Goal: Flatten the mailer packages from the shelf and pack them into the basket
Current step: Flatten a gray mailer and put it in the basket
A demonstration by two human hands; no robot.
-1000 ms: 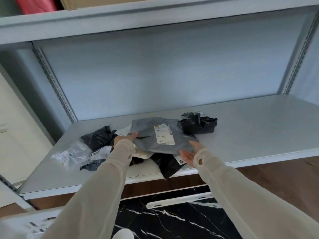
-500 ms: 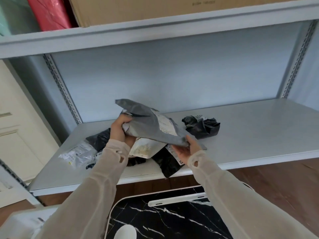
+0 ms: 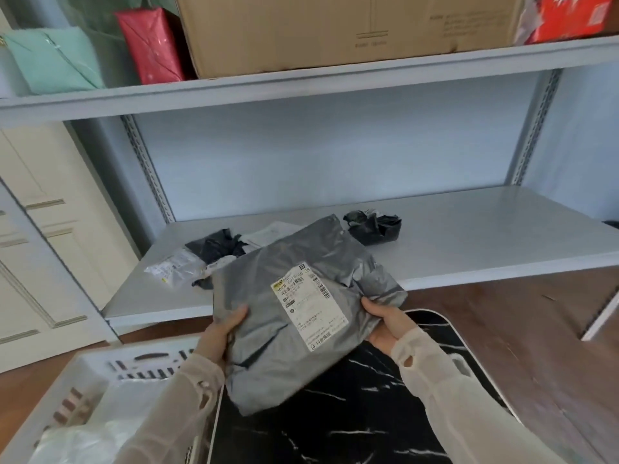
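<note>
I am seeing a crumpled grey plastic mailer bag (image 3: 268, 363) with a white shipping label, held in the air in front of the pale grey metal shelf (image 3: 485, 236) and above a black marble-patterned tabletop (image 3: 351, 426). The left hand (image 3: 221, 333) is gripping its left edge, and the right hand (image 3: 390, 326) is gripping its right edge, thumbs on top. A white slatted plastic basket (image 3: 93, 358) is sitting at lower left, just beside the tabletop.

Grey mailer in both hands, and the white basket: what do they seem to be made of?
Grey mailer: probably thin plastic film, slightly glossy; it creases softly and shines. White basket: likely rigid moulded plastic, matt, with slotted walls.
</note>
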